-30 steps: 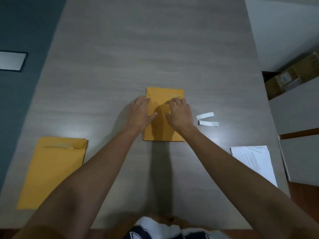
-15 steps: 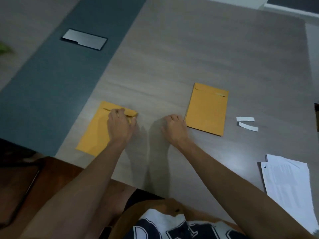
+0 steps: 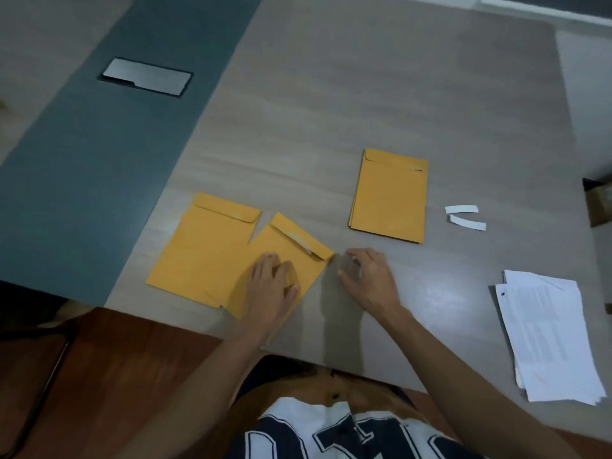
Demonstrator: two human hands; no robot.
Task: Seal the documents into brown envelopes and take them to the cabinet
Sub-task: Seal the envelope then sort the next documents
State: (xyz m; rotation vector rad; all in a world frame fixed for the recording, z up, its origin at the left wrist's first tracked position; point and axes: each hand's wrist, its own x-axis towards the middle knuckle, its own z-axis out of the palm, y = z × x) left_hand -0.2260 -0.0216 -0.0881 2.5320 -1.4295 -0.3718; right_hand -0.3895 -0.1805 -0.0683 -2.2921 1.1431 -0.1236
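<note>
Two brown envelopes lie at the near left of the table. The lower envelope (image 3: 198,250) lies straight. The upper envelope (image 3: 298,253) is tilted and shifted right, its flap raised with a white strip showing under it. My left hand (image 3: 271,286) lies flat on this tilted envelope, fingers spread. My right hand (image 3: 367,276) rests on the table just right of the envelope's flap corner, fingers loosely bent and blurred, holding nothing. Further back, a closed brown envelope (image 3: 389,197) lies flat. A stack of white documents (image 3: 549,336) sits at the near right.
Two peeled white strips (image 3: 463,217) lie right of the closed envelope. A metal cover plate (image 3: 145,76) sits in the blue-grey band (image 3: 82,180) at the table's left. A cardboard box (image 3: 599,200) is past the right edge. The table's near edge (image 3: 185,324) runs close below my hands.
My left hand has slid the top envelope off the left one, rightward and tilted. My right hand has moved up beside its flap corner. The view has shifted slightly.
</note>
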